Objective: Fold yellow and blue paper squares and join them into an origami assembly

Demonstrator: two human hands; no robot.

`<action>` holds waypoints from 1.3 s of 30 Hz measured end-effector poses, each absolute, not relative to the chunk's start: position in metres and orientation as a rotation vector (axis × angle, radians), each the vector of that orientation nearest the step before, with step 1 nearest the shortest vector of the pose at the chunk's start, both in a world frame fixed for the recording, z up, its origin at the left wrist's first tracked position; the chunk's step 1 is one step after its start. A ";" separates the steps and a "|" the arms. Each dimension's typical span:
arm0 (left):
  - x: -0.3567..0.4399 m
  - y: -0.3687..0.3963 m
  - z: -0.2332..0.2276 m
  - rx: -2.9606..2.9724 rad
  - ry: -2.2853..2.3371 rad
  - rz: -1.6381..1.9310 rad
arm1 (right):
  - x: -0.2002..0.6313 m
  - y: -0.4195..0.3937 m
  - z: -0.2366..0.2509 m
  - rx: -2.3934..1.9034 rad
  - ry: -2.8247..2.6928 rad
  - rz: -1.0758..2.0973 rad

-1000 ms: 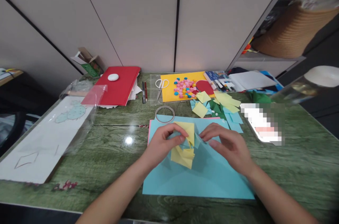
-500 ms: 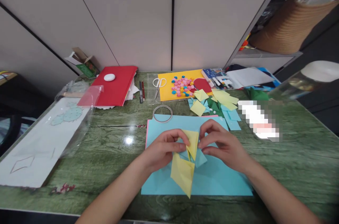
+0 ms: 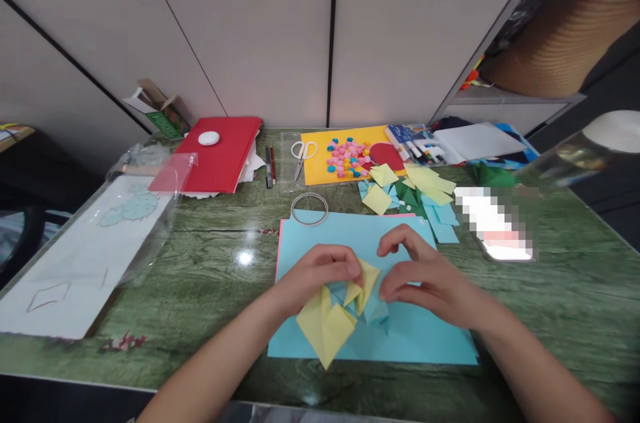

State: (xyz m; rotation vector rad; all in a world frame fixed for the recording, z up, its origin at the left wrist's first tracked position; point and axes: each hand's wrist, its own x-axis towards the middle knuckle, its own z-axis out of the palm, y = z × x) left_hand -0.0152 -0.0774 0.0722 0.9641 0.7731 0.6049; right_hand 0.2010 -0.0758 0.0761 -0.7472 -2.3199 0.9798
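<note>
My left hand (image 3: 327, 276) pinches a yellow and light blue folded-paper piece (image 3: 327, 336) between thumb and fingers. A large yellow flap of it points down toward me, and a blue flap sticks out to the right. Fingers curved and apart, my right hand (image 3: 423, 273) is just right of the piece. Its lower fingertips come close to the piece's right side; whether they touch it I cannot tell. Beneath both hands lies a stack of light blue sheets (image 3: 425, 343) with a pink edge showing.
Behind the sheets are a metal ring (image 3: 309, 209), white-handled scissors (image 3: 303, 152) and loose yellow folded papers (image 3: 377, 199). Small coloured balls (image 3: 349, 158) lie on a yellow sheet. A red folder (image 3: 220, 160) stands left, a blurred-out phone (image 3: 500, 230) right, near a clear cup (image 3: 565, 156).
My right fingers have loosened and spread away from the paper piece. The piece has turned in my left hand, its lower yellow flap swinging left and showing wider.
</note>
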 end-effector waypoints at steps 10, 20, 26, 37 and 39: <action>-0.014 -0.079 0.079 1.390 0.882 0.563 | 0.197 -0.076 0.079 -0.811 -2.364 1.257; -0.015 -0.082 0.083 1.517 0.895 0.542 | 0.198 -0.075 0.082 -0.872 -2.365 1.274; -0.016 -0.081 0.083 1.533 0.893 0.543 | 0.199 -0.074 0.082 -0.895 -2.340 1.257; -0.014 -0.083 0.077 1.599 1.025 0.569 | 0.196 -0.073 0.083 -0.967 -2.305 1.286; -0.013 -0.084 0.078 1.603 1.011 0.572 | 0.195 -0.073 0.083 -0.970 -2.295 1.302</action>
